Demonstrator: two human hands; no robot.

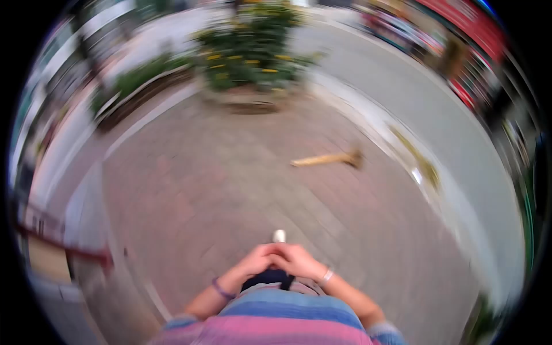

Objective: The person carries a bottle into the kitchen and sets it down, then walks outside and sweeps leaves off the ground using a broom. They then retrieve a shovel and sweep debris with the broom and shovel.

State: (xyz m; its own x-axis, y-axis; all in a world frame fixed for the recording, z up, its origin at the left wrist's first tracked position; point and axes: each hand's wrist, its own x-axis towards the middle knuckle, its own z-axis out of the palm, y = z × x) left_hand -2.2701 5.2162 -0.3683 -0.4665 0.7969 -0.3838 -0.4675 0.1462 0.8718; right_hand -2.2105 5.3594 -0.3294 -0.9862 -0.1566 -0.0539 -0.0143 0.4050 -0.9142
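Both hands meet in front of my waist, just above the striped shirt (293, 313). My left hand (256, 261), with a dark band on its wrist, touches my right hand (299, 261), which has a pale band. The fingers of the two are pressed together, and whether anything small lies between them is hidden. The tip of a white shoe (279, 236) shows just beyond them. A broom-like object with a light handle (322, 160) lies on the paving ahead, apart from both hands.
Brick paving (190, 172) spreads ahead. A planter with yellow-flowered bushes (247, 100) stands in front, and a long low planter (144, 95) at the left. A kerb (368, 129) and road (425, 109) run along the right. A red rail (63, 247) is at the left.
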